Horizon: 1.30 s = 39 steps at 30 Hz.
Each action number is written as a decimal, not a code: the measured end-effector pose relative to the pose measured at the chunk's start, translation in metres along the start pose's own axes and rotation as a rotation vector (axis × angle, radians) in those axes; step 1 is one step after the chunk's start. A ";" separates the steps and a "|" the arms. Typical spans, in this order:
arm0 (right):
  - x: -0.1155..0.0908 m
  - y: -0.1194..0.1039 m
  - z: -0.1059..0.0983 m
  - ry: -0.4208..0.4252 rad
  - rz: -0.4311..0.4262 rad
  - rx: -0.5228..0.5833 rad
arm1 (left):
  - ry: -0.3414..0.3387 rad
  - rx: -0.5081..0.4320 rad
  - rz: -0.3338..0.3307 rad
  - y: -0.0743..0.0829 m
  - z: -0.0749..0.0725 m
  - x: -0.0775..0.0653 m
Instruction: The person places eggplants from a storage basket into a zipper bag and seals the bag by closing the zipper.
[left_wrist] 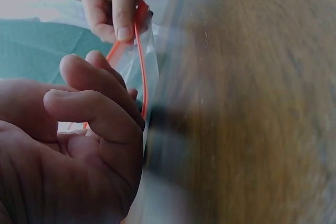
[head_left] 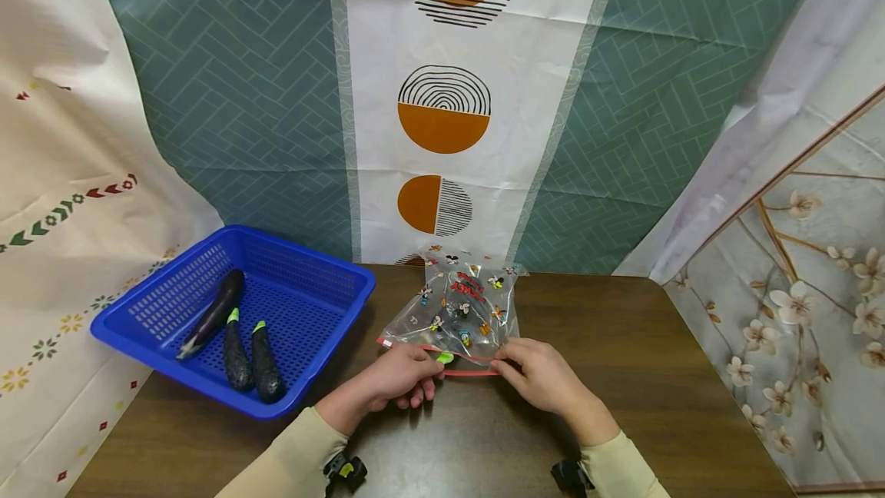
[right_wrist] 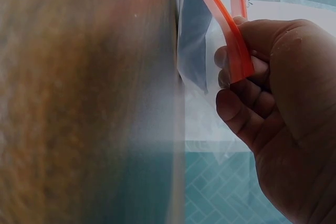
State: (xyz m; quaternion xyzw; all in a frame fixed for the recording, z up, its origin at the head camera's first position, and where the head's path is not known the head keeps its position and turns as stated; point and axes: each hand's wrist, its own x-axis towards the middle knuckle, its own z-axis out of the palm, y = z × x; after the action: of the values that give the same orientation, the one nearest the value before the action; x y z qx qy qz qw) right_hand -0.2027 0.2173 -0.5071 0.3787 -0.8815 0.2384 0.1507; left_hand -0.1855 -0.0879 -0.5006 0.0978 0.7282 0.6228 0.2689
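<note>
A clear zip bag (head_left: 477,313) with cartoon prints and a red zip strip lies on the table, its mouth towards me. My left hand (head_left: 397,376) grips the left part of the mouth, fingers curled; its own fingers hide the exact contact in the left wrist view. At the right end, my right hand (head_left: 542,375) pinches the red strip (right_wrist: 239,51) between thumb and fingers. A bright green tip (head_left: 445,358) shows between the two strips beside my left thumb. Through the plastic, a dark shape (right_wrist: 195,19) is visible below that tip, probably an eggplant.
To the left stands a blue plastic basket (head_left: 339,271) with three dark eggplants (head_left: 220,310) in it, two of them green-tipped. A patterned cloth (head_left: 442,137) hangs behind the brown table (head_left: 608,329). A floral panel (head_left: 795,329) borders the right side.
</note>
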 end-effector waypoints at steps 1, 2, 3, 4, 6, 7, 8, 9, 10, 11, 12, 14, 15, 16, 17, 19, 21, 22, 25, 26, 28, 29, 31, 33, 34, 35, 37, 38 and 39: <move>0.000 0.000 0.000 -0.001 0.000 0.000 | -0.002 -0.011 -0.004 0.000 0.001 0.000; 0.000 0.000 0.000 -0.002 0.001 -0.001 | -0.002 -0.019 -0.006 0.000 0.001 0.001; 0.000 0.000 0.000 -0.002 0.001 0.000 | -0.001 -0.026 -0.009 0.000 0.002 0.001; 0.000 0.000 0.000 -0.002 0.001 -0.001 | 0.001 -0.032 -0.012 0.000 0.003 0.001; -0.001 0.000 0.000 -0.002 0.001 -0.004 | 0.007 -0.039 -0.012 0.000 0.004 0.001; -0.001 0.000 0.000 -0.002 0.001 -0.005 | 0.011 -0.042 -0.013 -0.001 0.004 0.001; -0.001 0.000 0.000 -0.002 0.002 -0.005 | 0.012 -0.044 -0.010 -0.001 0.005 0.001; -0.001 0.000 0.000 -0.002 0.004 -0.004 | 0.014 -0.046 -0.008 -0.001 0.005 0.001; -0.001 0.000 0.000 -0.002 0.004 -0.004 | 0.014 -0.047 -0.004 -0.002 0.005 0.001; -0.001 0.000 0.000 -0.002 0.005 -0.002 | 0.014 -0.049 -0.001 -0.002 0.006 0.001; -0.001 0.000 0.000 -0.002 0.006 -0.001 | 0.012 -0.051 0.002 -0.003 0.006 0.002; -0.001 0.000 0.000 -0.002 0.006 0.004 | 0.009 -0.055 0.006 -0.003 0.006 0.002; -0.001 0.000 0.000 -0.003 0.006 0.006 | 0.010 -0.057 0.007 -0.003 0.007 0.002; -0.001 0.000 0.000 -0.004 0.006 0.007 | 0.011 -0.059 0.007 -0.003 0.007 0.002; -0.001 0.000 0.000 -0.004 0.007 0.007 | 0.012 -0.061 0.007 -0.004 0.008 0.002; -0.001 0.000 0.000 -0.007 0.010 0.006 | 0.017 -0.059 0.009 -0.004 0.009 0.003; -0.001 0.000 0.000 -0.010 0.013 0.006 | 0.024 -0.060 0.007 -0.004 0.010 0.003; -0.001 0.000 0.000 -0.012 0.014 0.007 | 0.026 -0.060 0.006 -0.005 0.010 0.003; 0.000 0.000 0.000 -0.015 0.015 0.012 | 0.031 -0.061 -0.003 -0.006 0.010 0.004; 0.000 0.000 0.000 -0.015 0.015 0.013 | 0.031 -0.059 -0.006 -0.006 0.010 0.005; 0.000 0.000 0.000 -0.015 0.016 0.014 | 0.032 -0.058 -0.009 -0.007 0.010 0.005; 0.000 0.000 0.000 -0.014 0.016 0.015 | 0.031 -0.057 -0.012 -0.007 0.010 0.006; 0.000 0.000 0.000 -0.013 0.014 0.014 | 0.029 -0.055 -0.013 -0.007 0.010 0.006; 0.000 0.000 0.000 -0.012 0.010 0.015 | 0.026 -0.053 -0.017 -0.006 0.009 0.005; 0.000 0.000 0.000 -0.011 0.008 0.015 | 0.022 -0.050 -0.020 -0.006 0.009 0.005; 0.000 0.000 0.001 -0.010 0.007 0.014 | 0.020 -0.046 -0.020 -0.006 0.009 0.005; 0.000 0.000 0.001 -0.009 0.004 0.013 | 0.017 -0.037 -0.017 -0.005 0.008 0.004; 0.000 0.000 0.001 -0.008 0.003 0.012 | 0.015 -0.033 -0.016 -0.005 0.008 0.003; 0.000 0.000 0.001 -0.007 0.002 0.012 | 0.014 -0.029 -0.015 -0.005 0.008 0.003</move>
State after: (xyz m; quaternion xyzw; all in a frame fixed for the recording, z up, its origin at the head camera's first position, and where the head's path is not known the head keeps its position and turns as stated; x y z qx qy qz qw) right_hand -0.2028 0.2173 -0.5081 0.3795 -0.8810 0.2425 0.1450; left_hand -0.1831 -0.0810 -0.5067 0.0841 0.7218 0.6318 0.2697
